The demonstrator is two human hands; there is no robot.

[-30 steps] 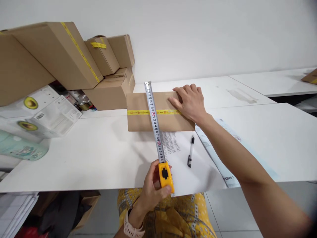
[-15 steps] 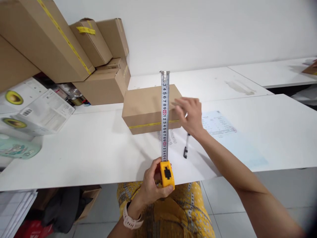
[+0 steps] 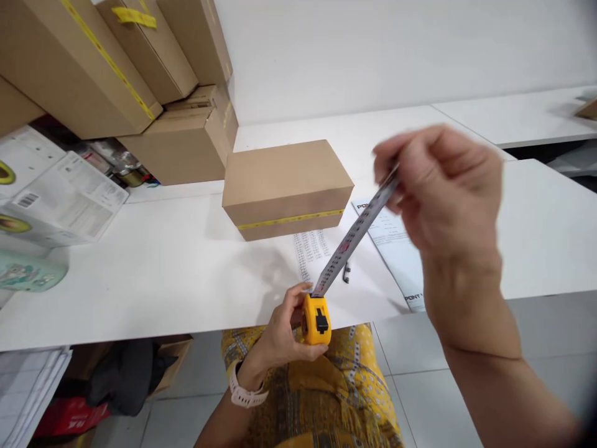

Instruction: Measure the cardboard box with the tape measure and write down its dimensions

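My left hand (image 3: pixel 284 333) grips the yellow case of a tape measure (image 3: pixel 317 320) at the table's near edge. Its blade (image 3: pixel 354 233) runs up and to the right. My right hand (image 3: pixel 443 186), raised above the table and blurred, pinches the blade's far end. A brown cardboard box (image 3: pixel 286 186) with a yellow tape strip on its front lies on the white table (image 3: pixel 163 274), left of the blade and apart from both hands. A black pen (image 3: pixel 346 272) lies on printed papers (image 3: pixel 396 246), partly hidden under the blade.
Stacked cardboard boxes (image 3: pixel 116 68) and white printed cartons (image 3: pixel 60 199) crowd the table's far left, with a green item (image 3: pixel 28 274) at the left edge. Another white table (image 3: pixel 527 115) stands at the back right. Under the table lie paper stacks and bags.
My right hand left the box, rose toward the camera and took the blade's end. The blade swung off the box to the right. The box now shows its taped side in front.
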